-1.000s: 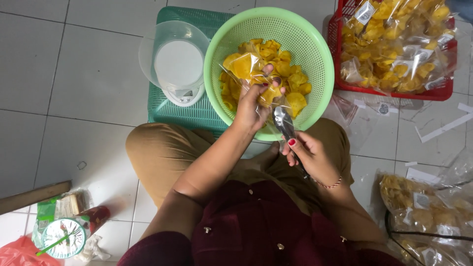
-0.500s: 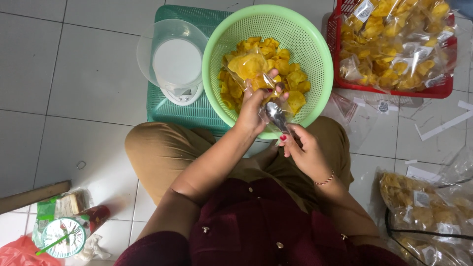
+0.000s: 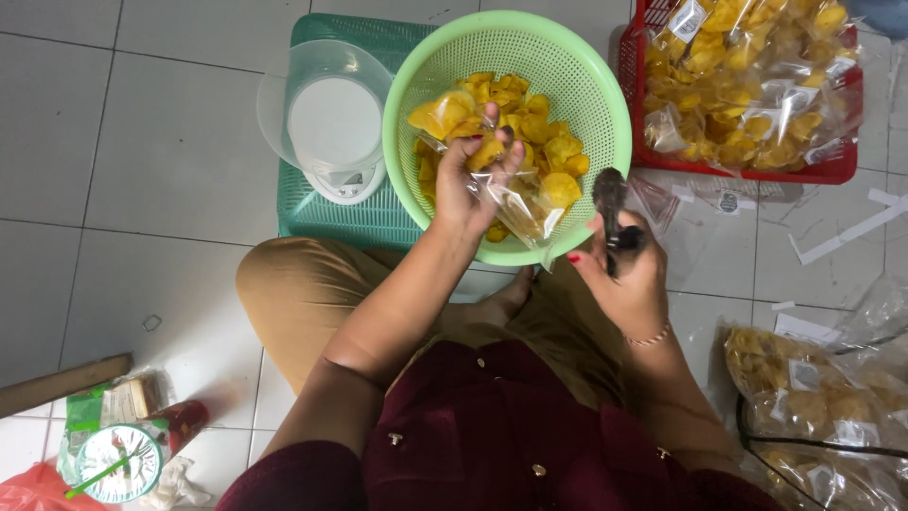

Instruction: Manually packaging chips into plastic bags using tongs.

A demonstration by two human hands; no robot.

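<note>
Left hand (image 3: 463, 180): fingers closed on clear plastic bag (image 3: 515, 203), centre frame, over round green plastic colander (image 3: 605, 114).
Right hand (image 3: 624, 274): fingers clenched on dark metal spoon (image 3: 608, 203).
Tip: hold bag mouth wide, scoop yellow chips (image 3: 539, 132) gently.

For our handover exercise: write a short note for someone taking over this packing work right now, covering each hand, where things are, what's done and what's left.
Left hand: holds a small clear plastic bag open over the round green plastic colander of yellow chips.
Right hand: grips a dark metal spoon beside the colander's rim.
White kitchen scale with clear bowl sits to the left on a green crate.
Done: filled bags lie in the red basket.
Left: the held bag looks mostly unfilled; many chips remain loose.
</note>
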